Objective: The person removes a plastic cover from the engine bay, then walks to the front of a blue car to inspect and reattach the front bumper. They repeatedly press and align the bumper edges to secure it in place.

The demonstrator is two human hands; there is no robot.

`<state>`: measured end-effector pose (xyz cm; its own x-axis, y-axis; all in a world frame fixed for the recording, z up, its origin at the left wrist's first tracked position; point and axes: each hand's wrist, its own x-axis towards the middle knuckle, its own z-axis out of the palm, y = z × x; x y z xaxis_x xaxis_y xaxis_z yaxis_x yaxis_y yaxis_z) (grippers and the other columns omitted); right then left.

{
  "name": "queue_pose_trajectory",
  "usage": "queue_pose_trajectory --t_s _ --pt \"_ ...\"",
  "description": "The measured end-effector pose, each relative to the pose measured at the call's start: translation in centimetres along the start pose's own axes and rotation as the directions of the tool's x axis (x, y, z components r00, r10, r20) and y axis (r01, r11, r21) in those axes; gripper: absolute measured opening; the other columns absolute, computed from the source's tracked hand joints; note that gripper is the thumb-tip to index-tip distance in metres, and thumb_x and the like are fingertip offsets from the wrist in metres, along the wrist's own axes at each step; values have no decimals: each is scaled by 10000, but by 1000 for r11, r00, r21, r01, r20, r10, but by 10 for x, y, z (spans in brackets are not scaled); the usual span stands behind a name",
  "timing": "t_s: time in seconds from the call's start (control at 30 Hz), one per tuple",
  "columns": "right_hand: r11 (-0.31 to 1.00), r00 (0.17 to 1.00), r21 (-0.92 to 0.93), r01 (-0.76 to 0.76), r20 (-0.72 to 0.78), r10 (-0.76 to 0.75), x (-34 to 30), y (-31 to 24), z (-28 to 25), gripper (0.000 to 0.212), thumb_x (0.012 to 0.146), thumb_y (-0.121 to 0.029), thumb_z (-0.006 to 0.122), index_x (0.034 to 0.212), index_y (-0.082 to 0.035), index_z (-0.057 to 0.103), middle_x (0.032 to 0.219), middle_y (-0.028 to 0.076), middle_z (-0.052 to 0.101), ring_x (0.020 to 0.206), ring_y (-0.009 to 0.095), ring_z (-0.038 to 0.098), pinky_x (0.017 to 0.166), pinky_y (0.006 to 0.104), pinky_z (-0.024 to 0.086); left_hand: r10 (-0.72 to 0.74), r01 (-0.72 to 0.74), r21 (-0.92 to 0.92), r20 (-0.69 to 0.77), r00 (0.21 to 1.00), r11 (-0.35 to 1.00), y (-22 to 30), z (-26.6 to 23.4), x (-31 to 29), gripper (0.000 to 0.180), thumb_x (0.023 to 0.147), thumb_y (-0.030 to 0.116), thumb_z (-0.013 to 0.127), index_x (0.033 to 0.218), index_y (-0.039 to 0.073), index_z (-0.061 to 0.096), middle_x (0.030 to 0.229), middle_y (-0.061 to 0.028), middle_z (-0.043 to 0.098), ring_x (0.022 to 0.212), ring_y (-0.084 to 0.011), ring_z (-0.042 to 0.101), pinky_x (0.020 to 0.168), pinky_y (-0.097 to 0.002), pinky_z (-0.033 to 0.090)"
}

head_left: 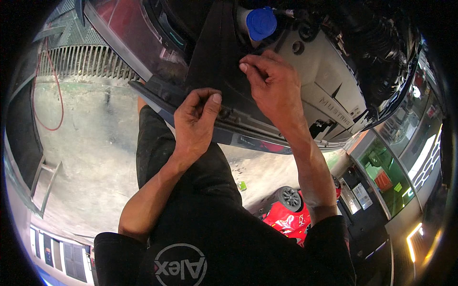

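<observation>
Right now both hands work on a dark plastic cover panel (214, 52) in a car's engine bay. Just below the blue filler cap (261, 23), the right hand (274, 86) pinches something small against the panel, probably a clip, though it is too small to tell. Further below the cap, at the panel's front edge, the left hand (195, 121) curls around the lip, grasping it. To seat the panel well, the left hand should hold the edge steady while the right presses squarely, without twisting. A red car (286, 214) stands well below the cap.
</observation>
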<state>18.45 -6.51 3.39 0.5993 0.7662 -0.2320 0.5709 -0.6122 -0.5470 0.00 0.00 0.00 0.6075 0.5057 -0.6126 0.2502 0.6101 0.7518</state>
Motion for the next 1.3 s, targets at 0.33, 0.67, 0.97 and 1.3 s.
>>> queue_pose_trajectory --t_s 0.33,0.67,0.97,1.3 --pt "1000 999 18 2 -47 -1 0 1 5 116 885 -139 756 993 -115 787 902 79 681 803 315 700 686 433 561 -28 28 76 -1 1000 997 5 3 5 254 1069 261 645 1157 29 699 850 38 652 680 -10 480 580 -192 366" --pt "987 988 -54 151 24 -150 9 10 -5 125 889 -110 739 1005 -99 786 930 90 666 854 315 697 731 437 570 -64 63 72 3 998 995 4 4 9 258 1069 264 646 1159 27 691 821 47 626 662 -8 464 559 -196 359" --pt "990 993 125 -63 -92 75 0 -2 5 91 876 -111 783 954 -66 768 870 106 643 760 296 668 667 424 531 -88 89 54 -26 996 995 7 8 12 243 1067 259 650 1139 32 697 807 60 621 661 -3 468 556 -194 358" --pt "957 974 184 -224 -5 228 8 -2 -3 166 829 -117 839 893 -20 721 764 97 590 652 232 556 619 391 468 -105 106 45 -26 994 993 7 7 15 258 1065 274 653 1129 27 693 828 29 656 635 -2 467 543 -194 358"
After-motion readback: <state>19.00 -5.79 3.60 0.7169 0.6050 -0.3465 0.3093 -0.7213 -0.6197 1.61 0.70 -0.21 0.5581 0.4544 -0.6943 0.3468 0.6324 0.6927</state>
